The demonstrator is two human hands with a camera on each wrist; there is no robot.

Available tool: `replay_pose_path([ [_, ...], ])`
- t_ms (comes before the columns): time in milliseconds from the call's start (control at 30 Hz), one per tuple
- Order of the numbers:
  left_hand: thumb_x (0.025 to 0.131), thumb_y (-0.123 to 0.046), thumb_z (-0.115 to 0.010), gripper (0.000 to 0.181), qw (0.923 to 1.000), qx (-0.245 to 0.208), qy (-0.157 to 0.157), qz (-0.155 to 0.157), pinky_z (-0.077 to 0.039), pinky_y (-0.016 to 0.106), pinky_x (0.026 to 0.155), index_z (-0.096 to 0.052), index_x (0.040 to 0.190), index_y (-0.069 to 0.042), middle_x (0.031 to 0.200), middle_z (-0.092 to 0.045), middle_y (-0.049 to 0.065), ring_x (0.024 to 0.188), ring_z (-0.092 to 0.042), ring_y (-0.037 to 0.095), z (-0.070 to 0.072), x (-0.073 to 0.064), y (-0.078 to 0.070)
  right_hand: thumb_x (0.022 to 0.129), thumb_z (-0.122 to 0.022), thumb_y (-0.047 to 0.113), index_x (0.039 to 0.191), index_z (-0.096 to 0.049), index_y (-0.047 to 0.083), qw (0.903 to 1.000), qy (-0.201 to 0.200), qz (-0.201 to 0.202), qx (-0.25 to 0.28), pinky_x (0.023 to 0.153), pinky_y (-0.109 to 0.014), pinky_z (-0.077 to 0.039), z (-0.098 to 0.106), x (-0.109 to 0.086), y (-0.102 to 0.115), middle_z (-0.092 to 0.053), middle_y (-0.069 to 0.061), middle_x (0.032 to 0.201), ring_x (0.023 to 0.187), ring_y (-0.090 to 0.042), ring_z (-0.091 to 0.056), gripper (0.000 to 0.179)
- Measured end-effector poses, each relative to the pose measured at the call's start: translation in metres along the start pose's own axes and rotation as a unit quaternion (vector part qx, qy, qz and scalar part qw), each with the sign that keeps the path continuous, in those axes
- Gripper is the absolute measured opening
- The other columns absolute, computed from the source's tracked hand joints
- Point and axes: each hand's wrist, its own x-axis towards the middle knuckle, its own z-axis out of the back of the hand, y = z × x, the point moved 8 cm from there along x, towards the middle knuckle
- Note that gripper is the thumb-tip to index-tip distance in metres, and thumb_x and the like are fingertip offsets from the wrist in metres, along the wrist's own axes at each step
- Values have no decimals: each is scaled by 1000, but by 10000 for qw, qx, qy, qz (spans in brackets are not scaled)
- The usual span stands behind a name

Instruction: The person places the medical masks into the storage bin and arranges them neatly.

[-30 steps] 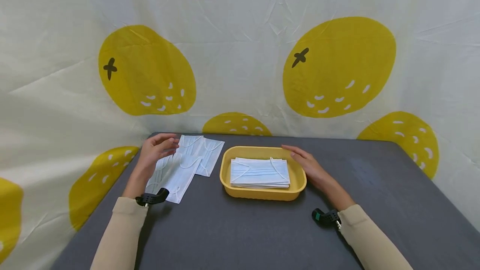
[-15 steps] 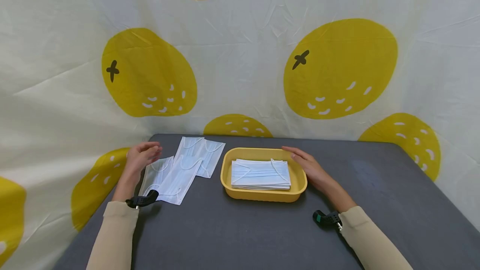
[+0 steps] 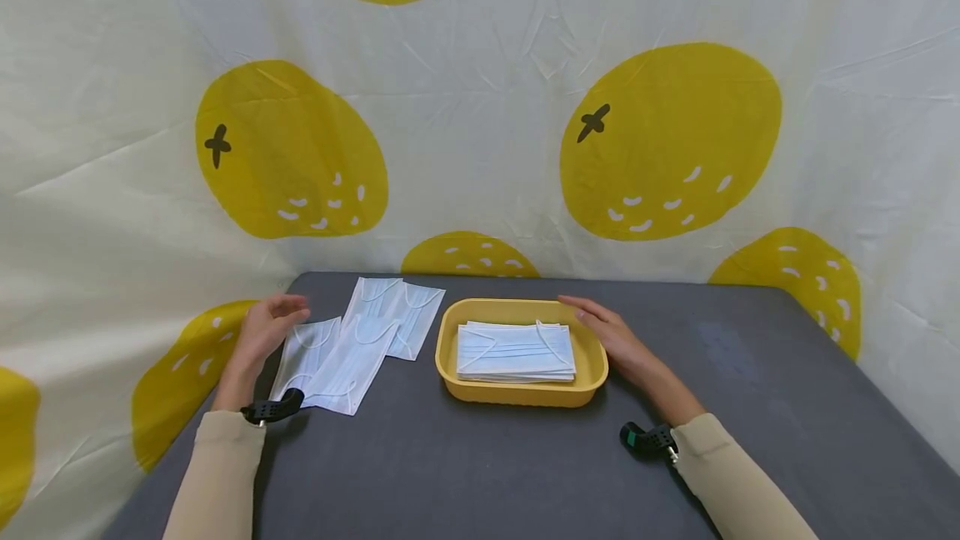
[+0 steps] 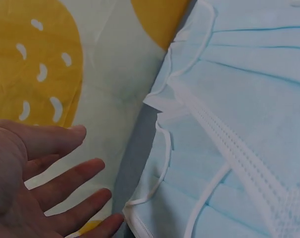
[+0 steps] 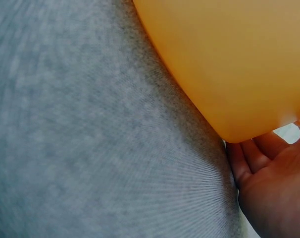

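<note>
Several loose pale-blue face masks (image 3: 352,365) with white ear loops lie overlapping on the left of the table. My left hand (image 3: 266,332) hovers beside their left edge, holding nothing. In the left wrist view its fingers are spread and extended, apart from the masks. A yellow plastic basket (image 3: 517,394) stands right of the loose masks, with a neat stack of face masks (image 3: 514,348) inside. My right hand (image 3: 618,346) rests along the basket's right end, fingers extended toward the far corner. In the right wrist view those fingers lie against the basket's outer wall, partly hidden by it.
The dark grey tabletop (image 3: 480,473) reaches back to a white curtain (image 3: 480,148) printed with large yellow fruit. The curtain also runs close along the table's left edge, near my left hand.
My left hand has moved left, off the loose masks to beside them. The leftmost mask has shifted slightly left. The right hand stays at the basket, and the stack looks the same.
</note>
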Motion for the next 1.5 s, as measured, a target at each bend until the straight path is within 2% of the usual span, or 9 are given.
replay_pose_path([
  [133,106,-27,-58,51,9997,89,149,172,-43,60,111,-51,147,3,148,-52,31,133,-50,45,-2,1,7,113,-40,31,157,-43,10,10000,-11,-19,11,113,-39,-46,-1,-1,0,-40,-17,164,147,-38,-43,49],
  [433,105,-20,-55,53,9981,190,361,465,-40,64,115,-46,148,9,151,-45,36,135,-46,51,1,-1,20,113,-40,29,157,-44,11,10000,2,-28,1,113,-41,-47,-2,-1,1,-39,-17,164,147,-39,-43,48],
  [767,103,-11,-56,51,9975,119,263,645,-46,61,110,-45,147,11,147,-46,39,128,-52,50,7,-6,28,113,-40,31,157,-44,11,10000,12,-51,0,112,-39,-48,-5,0,2,-40,-16,164,146,-37,-44,48],
  [1033,106,-21,-57,56,9943,-271,332,971,-51,50,108,-42,152,6,152,-46,33,129,-56,44,7,-4,38,113,-40,29,156,-46,13,9999,-46,-109,-16,109,-32,-49,-2,-1,0,-41,-14,163,145,-34,-45,46],
  [1167,105,-24,-59,60,9915,-447,369,1167,-52,49,107,-40,155,3,155,-43,32,129,-55,42,8,-5,42,113,-40,29,157,-45,13,9999,-55,-92,-33,107,-30,-49,-2,-1,0,-41,-14,163,145,-33,-46,47],
  [1300,103,-20,-62,61,9898,-538,528,1212,-52,53,106,-39,156,2,155,-42,31,127,-55,41,8,-6,42,113,-40,31,157,-45,13,9999,-62,-113,-18,109,-31,-49,-2,-1,-1,-41,-13,163,145,-32,-46,47],
  [1500,100,-25,-68,59,9855,-591,1040,1201,-49,55,107,-48,150,0,156,-40,29,125,-51,40,2,-9,42,113,-40,31,157,-45,14,9999,-66,-158,-17,112,-36,-48,-1,0,-1,-41,-13,164,146,-34,-44,47],
])
